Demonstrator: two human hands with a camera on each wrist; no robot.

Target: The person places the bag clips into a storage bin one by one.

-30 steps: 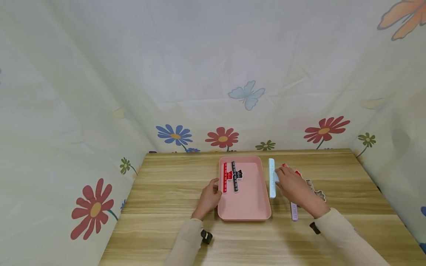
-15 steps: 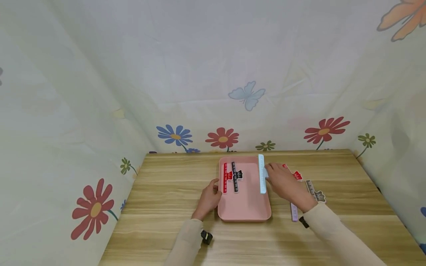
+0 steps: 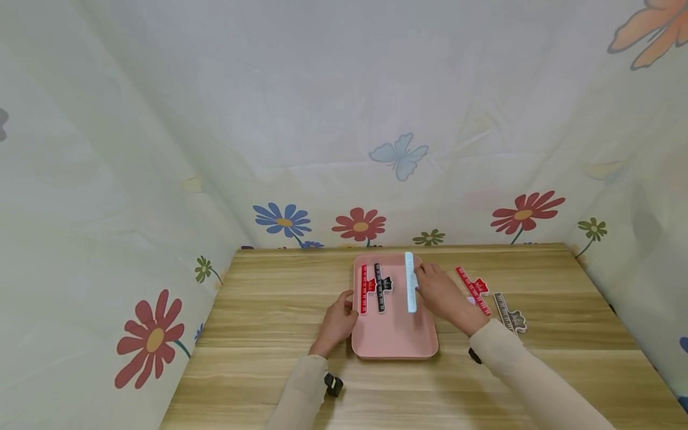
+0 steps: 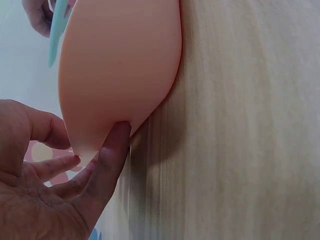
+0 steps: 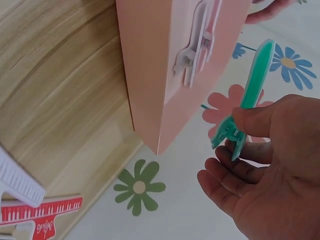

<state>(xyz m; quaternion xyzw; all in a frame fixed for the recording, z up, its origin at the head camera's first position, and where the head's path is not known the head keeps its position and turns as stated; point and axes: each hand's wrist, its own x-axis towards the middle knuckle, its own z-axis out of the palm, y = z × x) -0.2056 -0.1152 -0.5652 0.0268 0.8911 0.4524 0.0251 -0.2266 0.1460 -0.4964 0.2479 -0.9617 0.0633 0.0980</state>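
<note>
My right hand [image 3: 442, 294] pinches a light blue music clip [image 3: 411, 282], printed with piano keys, by its handle. In the head view it overlaps the right half of the pink tray [image 3: 395, 349]; in the right wrist view the clip [image 5: 256, 75] is tilted between thumb and fingers, clear of the tray wall. A red clip [image 3: 364, 289] and a black clip [image 3: 380, 288] lie side by side along the tray's left side. At the tray's left wall my left hand [image 3: 337, 319] holds on, fingers at the rim and outer wall.
Right of the tray, a red clip [image 3: 474, 291] lies slanted over a lavender clip [image 3: 472, 301], mostly hidden by my right arm. A grey clip [image 3: 507, 313] lies farther right. Flower-printed cloth [image 3: 322, 149] rises behind the wooden table [image 3: 279, 298].
My right hand has carried the light blue clip leftward from the table beside the tray to over its right half. The left hand and tray have stayed put.
</note>
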